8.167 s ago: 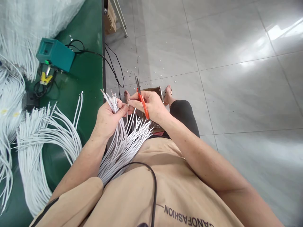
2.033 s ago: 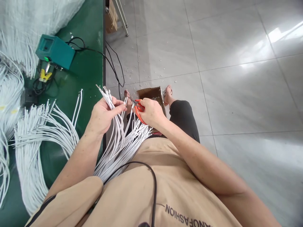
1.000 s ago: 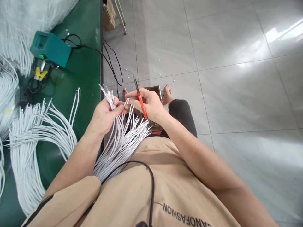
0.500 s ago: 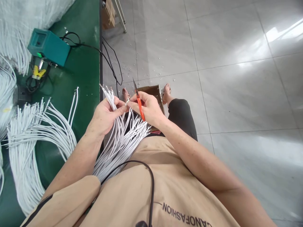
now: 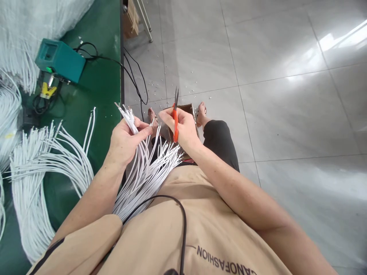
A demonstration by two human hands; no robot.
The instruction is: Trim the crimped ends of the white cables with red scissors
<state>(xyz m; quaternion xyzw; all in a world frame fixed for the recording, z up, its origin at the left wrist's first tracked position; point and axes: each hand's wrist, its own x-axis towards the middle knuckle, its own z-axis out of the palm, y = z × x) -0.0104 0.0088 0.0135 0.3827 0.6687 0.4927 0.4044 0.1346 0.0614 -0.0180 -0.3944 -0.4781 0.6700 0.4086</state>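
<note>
Since the frame half a second ago, the right hand (image 5: 183, 126) has drawn away from the left hand (image 5: 124, 140), and the snips (image 5: 176, 126) now point more nearly straight away from the body. Wires (image 5: 130, 120) are clamped in the left fingers, bare ends projecting; a short end shows at the left thumb. Their lengths run down over the lap. Right fingers are closed around the snips; whether their tips pinch anything cannot be told. Step in hand, as judged: working wire ends by finger, snips carried alongside. Further work would call for the right fingers to close on the end at the left thumb. Loose ends (image 5: 169, 152) fan just below the snips and could snag. Beneath the right hand, partly hidden, is a box (image 5: 187, 108); clippings (image 5: 192, 81) litter the floor. On the bench (image 5: 100, 76): more bundles (image 5: 31, 191) and a teal unit (image 5: 67, 63).
</note>
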